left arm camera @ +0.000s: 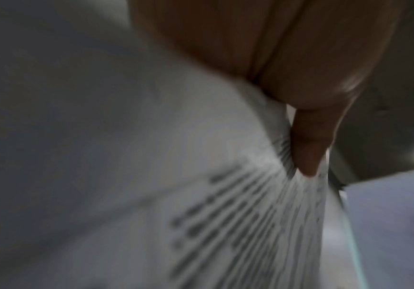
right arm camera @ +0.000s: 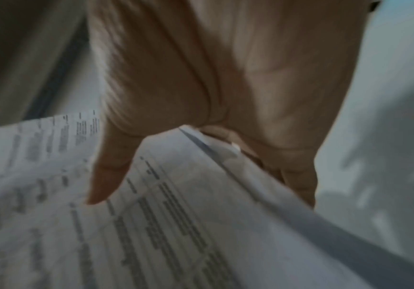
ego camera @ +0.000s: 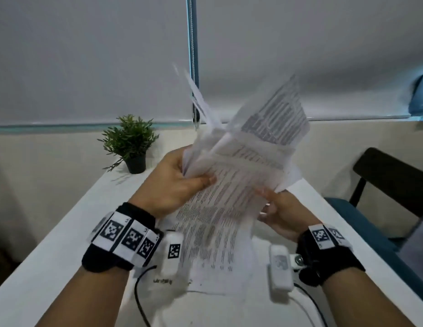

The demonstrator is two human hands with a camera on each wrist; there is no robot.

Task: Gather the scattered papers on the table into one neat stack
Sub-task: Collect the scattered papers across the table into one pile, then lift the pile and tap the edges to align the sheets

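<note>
I am pinching the papers [ego camera: 231,185] with my left hand [ego camera: 172,182] and right hand [ego camera: 283,215], thumbs closed on top. Far sheets are fanning apart; I am risking one slipping out onto the table [ego camera: 64,232].

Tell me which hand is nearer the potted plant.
Left. The left hand grips the papers just right of the potted plant; the right hand holds their opposite edge, farther right and nearer the person.

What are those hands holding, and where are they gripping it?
A bundle of printed papers: left hand pinches its left edge, right hand grips its right edge.
</note>
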